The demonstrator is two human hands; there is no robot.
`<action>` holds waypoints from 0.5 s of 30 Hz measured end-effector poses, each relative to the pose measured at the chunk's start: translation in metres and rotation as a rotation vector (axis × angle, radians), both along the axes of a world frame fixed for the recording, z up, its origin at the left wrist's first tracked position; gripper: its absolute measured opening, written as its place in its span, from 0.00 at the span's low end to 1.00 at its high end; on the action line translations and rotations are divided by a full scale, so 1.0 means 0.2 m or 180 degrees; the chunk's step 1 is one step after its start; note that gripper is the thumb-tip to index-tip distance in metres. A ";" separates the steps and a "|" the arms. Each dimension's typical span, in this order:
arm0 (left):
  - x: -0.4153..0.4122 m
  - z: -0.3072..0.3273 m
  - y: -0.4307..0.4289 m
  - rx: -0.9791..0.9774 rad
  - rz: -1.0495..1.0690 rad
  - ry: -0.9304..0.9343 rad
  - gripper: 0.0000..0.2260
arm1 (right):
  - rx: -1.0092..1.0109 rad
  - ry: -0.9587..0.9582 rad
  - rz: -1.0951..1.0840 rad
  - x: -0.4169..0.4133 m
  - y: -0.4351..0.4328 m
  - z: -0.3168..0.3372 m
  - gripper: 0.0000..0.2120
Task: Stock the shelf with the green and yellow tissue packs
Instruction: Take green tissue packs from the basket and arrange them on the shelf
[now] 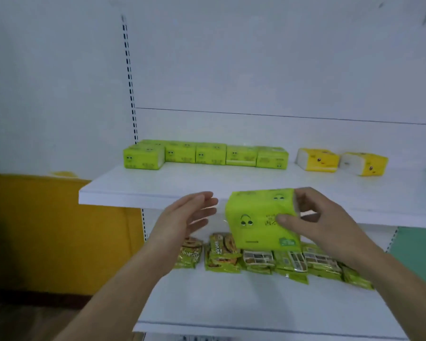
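Observation:
My right hand (327, 217) grips a green tissue pack (258, 217) by its right end, held in the air in front of the white upper shelf (158, 185). My left hand (185, 217) is open with straight fingers, just left of the pack and not touching it. At the back of the upper shelf stands a row of several green tissue packs (207, 155). Two yellow tissue packs (317, 159) (364, 163) lie to the right of that row.
On the lower shelf (231, 299) lie several green snack packets (221, 254) in a row beneath the held pack. A slotted upright (129, 82) runs up the left side of the shelf unit. A yellow wall panel (47, 230) is at the left.

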State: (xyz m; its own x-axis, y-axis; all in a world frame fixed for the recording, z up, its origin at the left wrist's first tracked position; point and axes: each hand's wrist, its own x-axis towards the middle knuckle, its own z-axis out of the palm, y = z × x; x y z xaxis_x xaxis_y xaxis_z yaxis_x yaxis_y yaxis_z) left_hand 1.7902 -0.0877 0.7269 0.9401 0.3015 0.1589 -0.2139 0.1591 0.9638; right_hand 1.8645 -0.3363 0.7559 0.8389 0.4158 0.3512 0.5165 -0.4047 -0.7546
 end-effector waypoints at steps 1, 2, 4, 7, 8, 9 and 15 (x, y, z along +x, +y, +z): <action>0.02 0.03 0.03 0.0025 0.0062 -0.0027 0.11 | 0.0136 -0.0063 0.0042 0.04 0.03 0.04 0.25; 0.03 0.06 0.06 0.0054 0.0119 -0.0051 0.10 | 0.0266 -0.0123 0.0085 0.07 0.08 0.08 0.27; 0.07 0.10 0.15 0.0168 0.0246 -0.0075 0.10 | 0.0467 -0.0249 0.0119 0.16 0.18 0.13 0.28; 0.16 0.13 0.31 0.0318 0.0544 -0.0118 0.09 | 0.0452 -0.0548 0.0112 0.29 0.39 0.17 0.21; 0.20 0.14 0.37 0.0412 0.0686 -0.0140 0.08 | 0.0331 -0.0707 0.0050 0.33 0.47 0.17 0.20; 0.24 0.14 0.44 0.0556 0.0843 -0.0177 0.08 | 0.0171 -0.0932 -0.0074 0.37 0.54 0.16 0.21; 0.55 0.14 0.87 0.2123 0.1436 -0.0153 0.11 | -0.0375 -0.1494 -0.0003 0.58 0.98 0.11 0.30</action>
